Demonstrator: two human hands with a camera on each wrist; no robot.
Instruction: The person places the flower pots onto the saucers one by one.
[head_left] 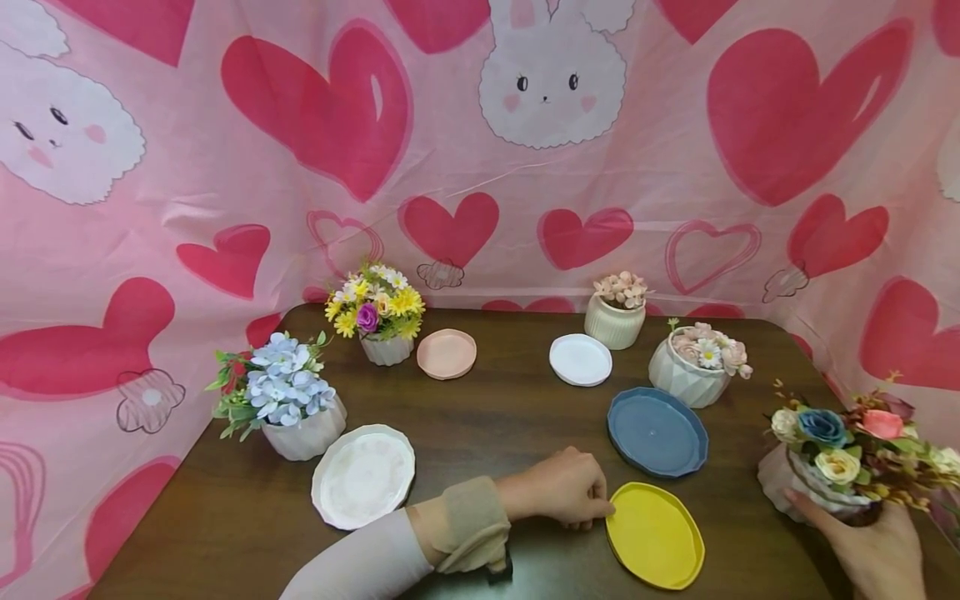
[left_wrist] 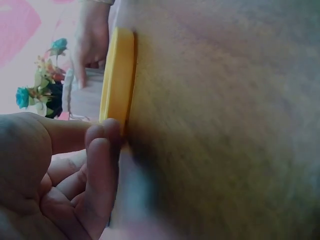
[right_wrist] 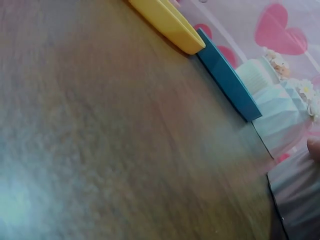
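A yellow oval plate [head_left: 656, 537] lies flat at the table's front, right of centre. My left hand [head_left: 603, 508] rests knuckles up at its left rim. In the left wrist view the thumb and curled fingers [left_wrist: 102, 131] pinch that yellow rim [left_wrist: 117, 75]. At the front right corner my right hand [head_left: 840, 521] grips the base of a white pot of mixed flowers [head_left: 806, 483], with a blue rose and a pink one on top. The right wrist view shows that pot's wall [right_wrist: 297, 195] and one fingertip [right_wrist: 314, 149].
A blue plate [head_left: 657, 432] lies just behind the yellow one. Further back are a white plate [head_left: 580, 360], a pink plate [head_left: 446, 353] and several flower pots. A large white plate [head_left: 363, 475] and a blue-flower pot [head_left: 303, 429] sit at the left. Pink cloth walls surround the table [head_left: 487, 417].
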